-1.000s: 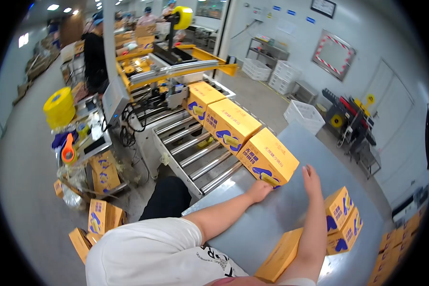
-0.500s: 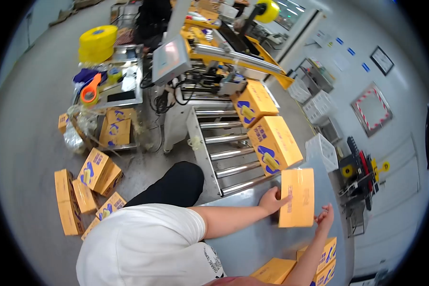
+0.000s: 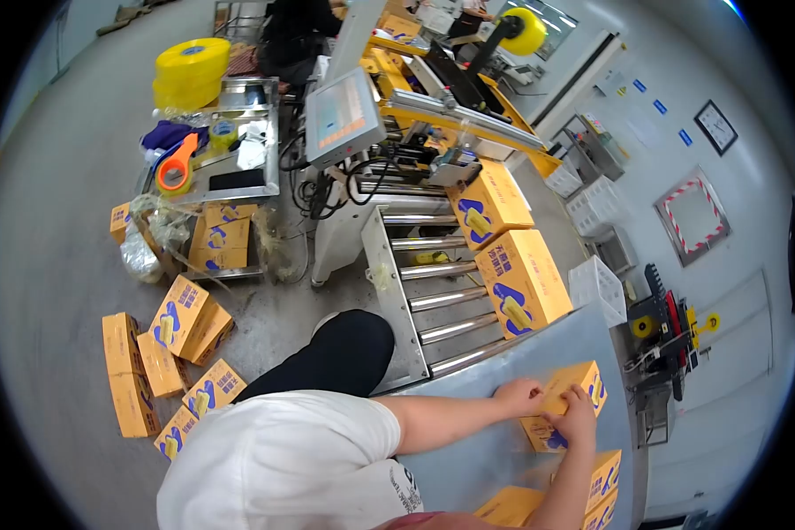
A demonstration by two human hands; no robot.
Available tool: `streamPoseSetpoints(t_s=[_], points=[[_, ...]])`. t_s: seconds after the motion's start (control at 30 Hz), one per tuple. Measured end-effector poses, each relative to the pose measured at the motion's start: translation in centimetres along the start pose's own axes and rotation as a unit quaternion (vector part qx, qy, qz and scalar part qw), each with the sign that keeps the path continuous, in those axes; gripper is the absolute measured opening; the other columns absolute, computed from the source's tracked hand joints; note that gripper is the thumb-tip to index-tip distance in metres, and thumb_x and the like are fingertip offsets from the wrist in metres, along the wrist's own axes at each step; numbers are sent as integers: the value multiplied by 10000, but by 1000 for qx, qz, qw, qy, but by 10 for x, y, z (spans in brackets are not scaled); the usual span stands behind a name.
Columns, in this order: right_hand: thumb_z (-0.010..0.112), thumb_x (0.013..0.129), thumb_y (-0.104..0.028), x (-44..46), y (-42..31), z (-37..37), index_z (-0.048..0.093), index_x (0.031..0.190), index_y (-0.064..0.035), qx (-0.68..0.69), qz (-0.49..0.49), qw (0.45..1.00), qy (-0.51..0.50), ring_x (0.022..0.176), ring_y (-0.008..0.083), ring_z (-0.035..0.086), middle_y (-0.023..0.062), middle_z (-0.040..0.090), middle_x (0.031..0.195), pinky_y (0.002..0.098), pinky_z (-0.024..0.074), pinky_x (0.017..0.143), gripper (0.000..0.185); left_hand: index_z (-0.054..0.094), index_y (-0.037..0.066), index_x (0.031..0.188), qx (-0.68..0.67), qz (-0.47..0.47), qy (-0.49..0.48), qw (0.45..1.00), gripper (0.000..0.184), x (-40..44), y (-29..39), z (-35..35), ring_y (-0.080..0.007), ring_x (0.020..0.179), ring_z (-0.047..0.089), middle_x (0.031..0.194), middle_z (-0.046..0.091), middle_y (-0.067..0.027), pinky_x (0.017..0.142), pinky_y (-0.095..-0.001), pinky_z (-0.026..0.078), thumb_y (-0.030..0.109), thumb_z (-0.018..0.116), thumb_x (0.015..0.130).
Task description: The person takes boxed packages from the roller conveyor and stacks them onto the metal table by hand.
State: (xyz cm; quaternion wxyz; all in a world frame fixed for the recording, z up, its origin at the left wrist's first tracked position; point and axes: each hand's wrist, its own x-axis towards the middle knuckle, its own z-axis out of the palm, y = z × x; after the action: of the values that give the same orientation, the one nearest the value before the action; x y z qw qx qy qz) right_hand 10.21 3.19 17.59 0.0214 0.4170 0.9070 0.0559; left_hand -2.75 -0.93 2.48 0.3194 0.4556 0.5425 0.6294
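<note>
An orange carton (image 3: 567,382) with blue and yellow print stands on the metal table (image 3: 468,406), below the end of the roller conveyor. Curled at its upper left edge is my left hand (image 3: 518,397), its fingers closed; what they pinch, if anything, is too small to name. My right hand (image 3: 577,418) grips the carton, with bent fingers over its top and near side. Two more cartons rest on the conveyor, a near one (image 3: 526,278) and a far one (image 3: 495,201) touching it.
Cartons (image 3: 508,506) lie at the table's near edge, with stacked ones (image 3: 602,477) beside them. Several cartons (image 3: 181,322) are on the floor at left. A screen (image 3: 340,115) stands by the conveyor. A cart (image 3: 269,159) holds an orange tape dispenser (image 3: 177,166). Another person (image 3: 296,40) is behind.
The carton at my hands has come off the conveyor's end toward me and turned over onto another side. My right hand has moved from beside it onto it. The view has swung left.
</note>
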Motion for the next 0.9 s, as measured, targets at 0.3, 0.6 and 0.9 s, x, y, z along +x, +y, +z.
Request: streamPoseSetpoints(t_s=[0.3, 0.6, 0.9], points=[[718, 799, -447, -44, 102, 29, 616, 1296, -86, -143, 402, 891, -156, 1251, 354, 550, 93, 490, 1473, 488, 458, 1020, 623, 659, 41, 859, 7, 23, -34, 999, 342, -3, 4, 9, -373, 740, 629, 781, 655, -176, 649, -450, 478, 364, 579, 936], [701, 805, -547, -50, 123, 56, 697, 1145, -39, 14, 349, 937, 21, 1140, 368, 608, 190, 668, 1182, 443, 462, 1011, 611, 660, 10, 784, 6, 120, -60, 991, 274, -3, -1, 18, -224, 627, 615, 687, 640, -128, 606, -344, 470, 241, 640, 930], [558, 899, -621, -37, 115, 69, 619, 1288, -62, 77, 244, 949, 185, 1211, 358, 567, 184, 613, 1300, 451, 450, 1024, 683, 706, -8, 858, -120, 422, 106, 892, 271, -68, 161, -30, -253, 814, 635, 885, 684, -117, 776, -364, 518, 134, 504, 969]])
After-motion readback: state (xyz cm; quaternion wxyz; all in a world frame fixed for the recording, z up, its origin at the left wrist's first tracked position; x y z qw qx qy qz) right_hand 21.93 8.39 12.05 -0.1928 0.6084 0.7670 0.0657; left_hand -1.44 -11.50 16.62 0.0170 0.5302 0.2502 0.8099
